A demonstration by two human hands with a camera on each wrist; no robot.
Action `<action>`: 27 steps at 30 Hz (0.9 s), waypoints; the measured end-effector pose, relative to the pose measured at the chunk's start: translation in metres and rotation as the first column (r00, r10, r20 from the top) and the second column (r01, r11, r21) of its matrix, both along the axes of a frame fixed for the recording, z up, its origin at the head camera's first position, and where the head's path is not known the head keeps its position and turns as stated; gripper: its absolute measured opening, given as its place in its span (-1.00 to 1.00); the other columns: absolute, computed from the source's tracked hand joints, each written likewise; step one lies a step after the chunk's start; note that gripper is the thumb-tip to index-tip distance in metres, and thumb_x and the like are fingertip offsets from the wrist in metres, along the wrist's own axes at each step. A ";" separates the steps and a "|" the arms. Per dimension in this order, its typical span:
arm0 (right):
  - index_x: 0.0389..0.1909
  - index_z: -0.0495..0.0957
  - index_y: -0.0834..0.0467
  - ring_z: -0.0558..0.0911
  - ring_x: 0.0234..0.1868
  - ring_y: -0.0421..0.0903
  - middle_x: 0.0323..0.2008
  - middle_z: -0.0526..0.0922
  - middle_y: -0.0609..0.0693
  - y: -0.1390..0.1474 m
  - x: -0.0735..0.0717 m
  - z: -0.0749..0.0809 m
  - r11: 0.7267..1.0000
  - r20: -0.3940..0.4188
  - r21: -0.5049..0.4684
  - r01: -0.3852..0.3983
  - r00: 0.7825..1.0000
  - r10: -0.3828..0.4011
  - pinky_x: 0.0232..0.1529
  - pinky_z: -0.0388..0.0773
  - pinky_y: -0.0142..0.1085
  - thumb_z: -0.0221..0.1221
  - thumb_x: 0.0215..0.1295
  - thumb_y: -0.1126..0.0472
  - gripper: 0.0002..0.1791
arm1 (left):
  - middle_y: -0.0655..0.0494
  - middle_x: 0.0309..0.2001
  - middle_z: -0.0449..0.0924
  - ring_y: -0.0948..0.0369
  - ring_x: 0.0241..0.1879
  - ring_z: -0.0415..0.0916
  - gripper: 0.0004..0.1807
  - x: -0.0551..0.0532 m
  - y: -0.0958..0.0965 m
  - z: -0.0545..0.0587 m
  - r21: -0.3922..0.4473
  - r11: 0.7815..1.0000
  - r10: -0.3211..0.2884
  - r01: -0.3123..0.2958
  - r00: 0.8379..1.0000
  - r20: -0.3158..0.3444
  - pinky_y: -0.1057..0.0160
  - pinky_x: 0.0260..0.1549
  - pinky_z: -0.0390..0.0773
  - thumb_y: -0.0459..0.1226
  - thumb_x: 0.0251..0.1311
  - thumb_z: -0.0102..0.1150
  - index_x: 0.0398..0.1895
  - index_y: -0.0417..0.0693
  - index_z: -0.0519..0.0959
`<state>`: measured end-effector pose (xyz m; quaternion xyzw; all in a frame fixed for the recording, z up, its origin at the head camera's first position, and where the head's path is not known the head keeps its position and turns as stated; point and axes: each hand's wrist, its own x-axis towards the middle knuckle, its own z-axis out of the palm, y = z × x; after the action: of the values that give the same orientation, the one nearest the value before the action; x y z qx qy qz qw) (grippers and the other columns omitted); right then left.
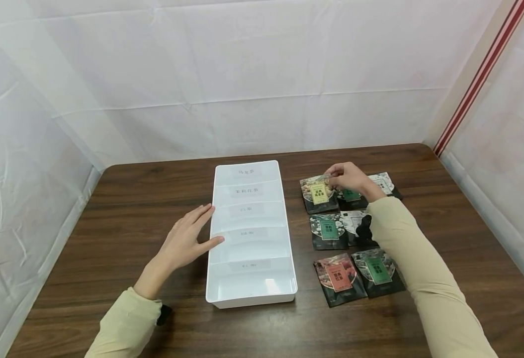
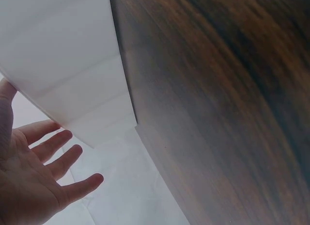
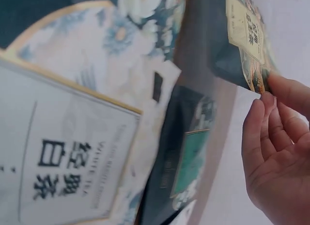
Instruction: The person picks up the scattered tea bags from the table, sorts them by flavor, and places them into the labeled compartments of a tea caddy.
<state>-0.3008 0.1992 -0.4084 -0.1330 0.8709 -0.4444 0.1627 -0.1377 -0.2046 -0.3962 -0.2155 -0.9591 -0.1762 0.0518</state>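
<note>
My right hand (image 1: 349, 178) pinches the upper right corner of a tea packet with a yellow label (image 1: 319, 194) between thumb and fingertips. In the right wrist view this packet (image 3: 246, 36) hangs tilted from the fingers, apart from the packets below. My left hand (image 1: 183, 239) has its fingers spread along the left rim of a white divided box (image 1: 246, 301). The left wrist view shows its fingertips right at the edge of the box (image 2: 68, 55). Handwritten labels mark the box's several compartments, and no packets show in them.
Right of the box lie more tea packets: a red-labelled one (image 1: 340, 279), green-labelled ones (image 1: 378, 272) (image 1: 328, 231), and white-labelled ones (image 1: 353, 223) (image 1: 384, 183), one partly behind the right wrist. White sheeting (image 1: 253, 89) hangs behind the brown wooden table (image 1: 154, 191).
</note>
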 end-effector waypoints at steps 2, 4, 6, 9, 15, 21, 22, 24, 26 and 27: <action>-0.09 0.45 0.33 0.48 -0.35 0.11 -0.37 0.48 0.15 0.000 0.002 0.004 1.000 -0.022 -0.030 0.004 1.000 -0.005 -0.34 0.44 -0.05 0.01 0.25 0.31 -0.75 | -0.10 0.24 0.15 -0.04 0.21 0.04 -0.17 0.000 0.000 0.000 0.003 1.000 -0.001 0.001 1.000 -0.001 -0.15 0.05 0.10 0.08 0.02 0.14 0.26 -0.23 0.17; -0.11 0.46 0.32 0.45 -0.36 0.17 -0.38 0.49 0.17 0.000 0.004 0.009 0.997 -0.040 -0.071 0.006 0.999 -0.009 -0.35 0.41 -0.01 0.02 0.25 0.30 -0.76 | -0.11 0.24 0.14 -0.04 0.21 0.04 -0.17 -0.001 0.001 0.000 0.004 1.000 -0.004 0.004 1.000 -0.003 -0.14 0.05 0.10 0.08 0.02 0.13 0.26 -0.23 0.17; -0.12 0.47 0.32 0.44 -0.35 0.20 -0.37 0.49 0.19 -0.001 0.005 0.013 0.994 -0.066 -0.109 0.010 0.998 -0.017 -0.34 0.41 0.01 0.03 0.24 0.29 -0.76 | -0.11 0.24 0.15 -0.04 0.21 0.04 -0.17 -0.001 0.002 0.000 0.005 1.000 -0.004 0.004 1.000 -0.005 -0.14 0.05 0.10 0.08 0.02 0.13 0.26 -0.24 0.17; -0.12 0.47 0.32 0.47 -0.33 0.17 -0.32 0.49 0.19 -0.001 0.007 0.018 0.988 -0.092 -0.152 0.021 0.995 -0.035 -0.28 0.43 0.00 0.04 0.24 0.28 -0.76 | -0.11 0.24 0.15 -0.05 0.21 0.05 -0.16 -0.002 0.002 0.000 0.006 1.000 -0.003 0.003 1.000 -0.006 -0.14 0.05 0.10 0.09 0.02 0.13 0.26 -0.24 0.17; -0.12 0.47 0.30 0.52 -0.31 0.04 -0.28 0.50 0.17 -0.005 0.010 0.030 0.968 -0.124 -0.236 0.082 0.986 -0.114 -0.27 0.50 -0.14 0.09 0.22 0.24 -0.74 | -0.11 0.24 0.15 -0.05 0.21 0.05 -0.16 -0.003 0.004 0.000 0.009 1.000 -0.001 0.001 1.000 -0.004 -0.15 0.04 0.10 0.09 0.02 0.13 0.26 -0.23 0.17; -0.14 0.48 0.25 0.51 -0.30 -0.02 -0.28 0.53 0.11 -0.011 0.009 0.041 0.938 -0.140 -0.319 0.139 0.972 -0.191 -0.26 0.48 -0.21 0.16 0.15 0.10 -0.66 | -0.12 0.23 0.16 -0.04 0.21 0.06 -0.17 -0.003 0.005 0.000 0.008 1.000 -0.001 0.001 1.000 -0.005 -0.14 0.05 0.11 0.08 0.02 0.14 0.26 -0.24 0.17; -0.14 0.48 0.24 0.51 -0.30 -0.03 -0.27 0.52 0.09 -0.013 0.008 0.043 0.936 -0.141 -0.322 0.145 0.970 -0.199 -0.25 0.47 -0.21 0.17 0.14 0.09 -0.66 | -0.12 0.23 0.16 -0.04 0.21 0.06 -0.17 -0.004 0.005 0.000 0.008 1.000 -0.002 0.002 1.000 -0.006 -0.14 0.05 0.11 0.07 0.02 0.14 0.26 -0.24 0.17; -0.14 0.48 0.21 0.51 -0.29 -0.03 -0.26 0.52 0.07 -0.016 0.008 0.048 0.933 -0.144 -0.326 0.151 0.968 -0.207 -0.23 0.46 -0.21 0.17 0.14 0.07 -0.65 | -0.12 0.23 0.17 -0.05 0.20 0.06 -0.17 -0.004 0.005 0.001 0.008 1.000 -0.003 0.003 1.000 -0.007 -0.13 0.05 0.11 0.07 0.02 0.15 0.26 -0.25 0.18; -0.14 0.47 0.21 0.51 -0.27 0.00 -0.26 0.51 0.07 -0.019 0.008 0.054 0.930 -0.146 -0.335 0.150 0.967 -0.209 -0.21 0.46 -0.19 0.17 0.14 0.07 -0.65 | -0.13 0.23 0.17 -0.05 0.20 0.07 -0.17 -0.004 0.006 0.001 0.007 1.000 -0.002 0.002 1.000 -0.005 -0.14 0.05 0.11 0.07 0.01 0.15 0.25 -0.25 0.18; -0.14 0.47 0.21 0.50 -0.26 0.01 -0.25 0.51 0.07 -0.021 0.008 0.057 0.929 -0.152 -0.340 0.146 0.966 -0.207 -0.20 0.45 -0.16 0.17 0.14 0.08 -0.65 | -0.13 0.23 0.17 -0.05 0.20 0.07 -0.17 -0.003 0.006 0.001 0.008 1.000 -0.002 0.002 1.000 -0.004 -0.14 0.05 0.11 0.07 0.01 0.15 0.25 -0.25 0.18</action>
<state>-0.2927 0.1778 -0.3518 -0.1197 0.8052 -0.5806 0.0160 -0.1411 -0.1989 -0.3948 -0.2163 -0.9581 -0.1798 0.0544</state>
